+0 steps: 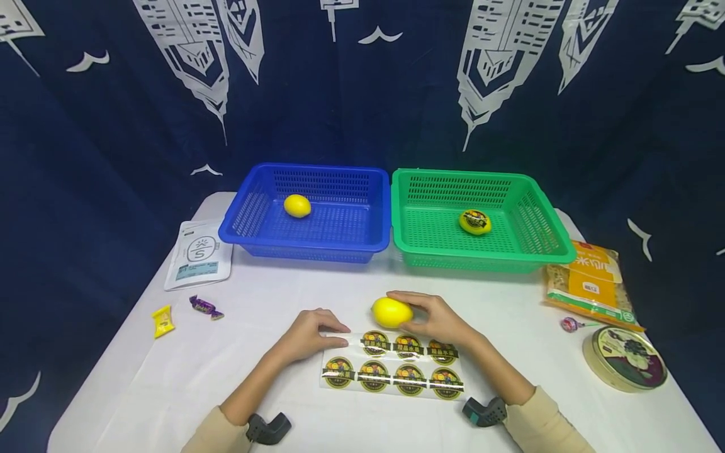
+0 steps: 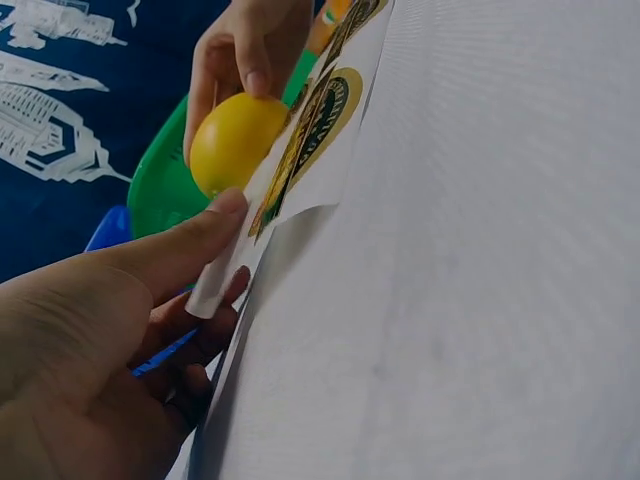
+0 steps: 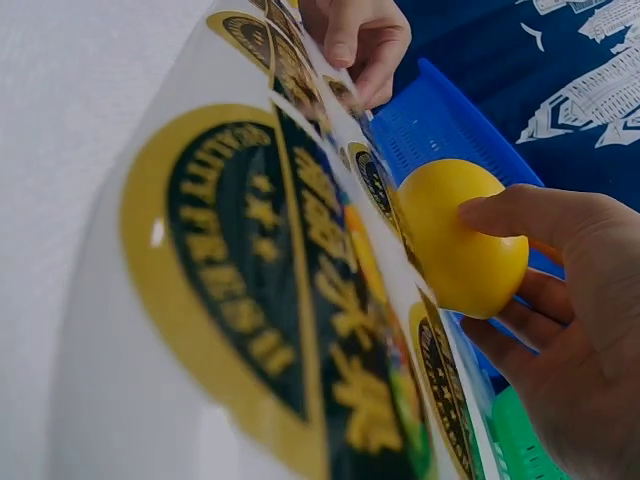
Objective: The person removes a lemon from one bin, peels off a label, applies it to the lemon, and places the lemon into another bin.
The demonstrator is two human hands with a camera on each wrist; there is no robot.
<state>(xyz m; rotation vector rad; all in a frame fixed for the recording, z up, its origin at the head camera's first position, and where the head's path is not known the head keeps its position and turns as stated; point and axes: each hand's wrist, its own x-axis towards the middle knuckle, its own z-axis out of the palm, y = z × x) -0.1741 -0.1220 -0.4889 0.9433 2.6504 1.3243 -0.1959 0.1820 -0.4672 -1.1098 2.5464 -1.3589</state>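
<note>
Lemon (image 1: 391, 312) sits on the white surface (image 1: 170, 371) just beyond the sticker sheet (image 1: 393, 371), right hand (image 1: 436, 318) gripping it with fingers and thumb curled round its right side; right wrist view shows the thumb on top and fingers underneath. Left hand (image 1: 308, 333) pinches the sheet's upper left corner, thumb on top, fingers curled under the lifted edge as the left wrist view shows. Sheet carries two rows of round yellow-and-black fruit stickers, lies flat near the front edge between both forearms. Blue basket (image 1: 249, 214) stands behind on the left with a plain lemon (image 1: 297, 206) inside; green basket (image 1: 544, 220) touches it on the right and holds a lemon wearing a sticker (image 1: 474, 221). Far left: white pouch (image 1: 198, 255), purple candy (image 1: 205, 307), yellow candy (image 1: 163, 321). Far right: orange snack bag (image 1: 591, 283), lollipop (image 1: 569, 324), round tin (image 1: 623, 357). Dark blue printed curtain (image 1: 362, 94) hangs behind.
</note>
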